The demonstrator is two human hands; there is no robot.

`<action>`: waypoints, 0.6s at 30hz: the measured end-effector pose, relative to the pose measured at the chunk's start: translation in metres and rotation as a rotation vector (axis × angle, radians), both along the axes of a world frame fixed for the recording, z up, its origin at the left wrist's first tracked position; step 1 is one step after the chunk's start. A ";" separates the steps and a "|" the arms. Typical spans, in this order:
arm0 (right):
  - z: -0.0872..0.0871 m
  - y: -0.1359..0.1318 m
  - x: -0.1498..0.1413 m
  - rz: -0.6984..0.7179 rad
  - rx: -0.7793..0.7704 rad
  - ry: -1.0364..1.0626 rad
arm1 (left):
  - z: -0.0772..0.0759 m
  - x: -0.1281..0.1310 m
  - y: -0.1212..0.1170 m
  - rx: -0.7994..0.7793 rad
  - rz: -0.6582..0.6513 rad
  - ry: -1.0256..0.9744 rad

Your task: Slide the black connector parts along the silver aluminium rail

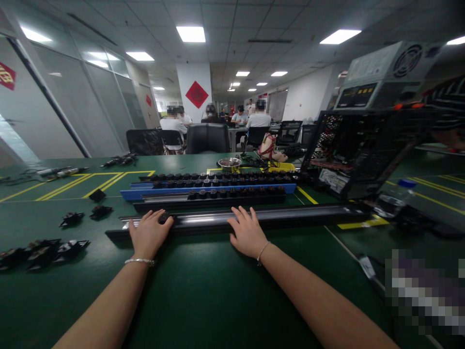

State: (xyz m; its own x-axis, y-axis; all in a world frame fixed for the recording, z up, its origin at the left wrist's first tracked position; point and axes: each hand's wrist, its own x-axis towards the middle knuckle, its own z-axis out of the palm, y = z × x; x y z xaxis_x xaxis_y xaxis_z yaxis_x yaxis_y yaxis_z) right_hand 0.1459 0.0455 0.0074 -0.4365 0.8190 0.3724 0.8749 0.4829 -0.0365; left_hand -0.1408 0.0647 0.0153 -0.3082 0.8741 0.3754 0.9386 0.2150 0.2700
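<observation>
A long black rail [298, 216] with a shiny metal channel lies crosswise on the green table in front of me. Near its left end, my left hand [149, 233] has its thumb and fingers around a small black module [165, 218] in the channel; the fingers partly hide it. Further right, my right hand [249, 235] rests on the rail's near edge and channel, fingers spread and stretched out. Just behind lies another black rail [163, 198] with several black modules in it, then a blue rail [131, 194] and more filled rails.
Loose black modules [71, 219] lie at left, with more [43, 253] nearer me. An open computer case [348, 155] carrying a power supply unit [381, 77] stands at right, beside a clear bottle [394, 198]. A metal bowl [229, 163] sits behind the rails. People sit further back.
</observation>
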 end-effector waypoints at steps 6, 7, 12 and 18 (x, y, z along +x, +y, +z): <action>0.002 0.000 0.000 -0.003 -0.012 -0.005 | 0.003 -0.006 0.000 -0.003 0.014 -0.018; 0.002 0.000 0.000 -0.002 -0.012 -0.005 | 0.003 -0.008 0.000 0.001 0.012 -0.019; 0.002 0.000 0.000 0.002 -0.017 -0.006 | 0.004 -0.011 0.000 0.021 0.010 -0.031; 0.001 0.000 0.000 0.001 -0.007 -0.009 | 0.004 -0.017 -0.001 0.009 0.048 -0.022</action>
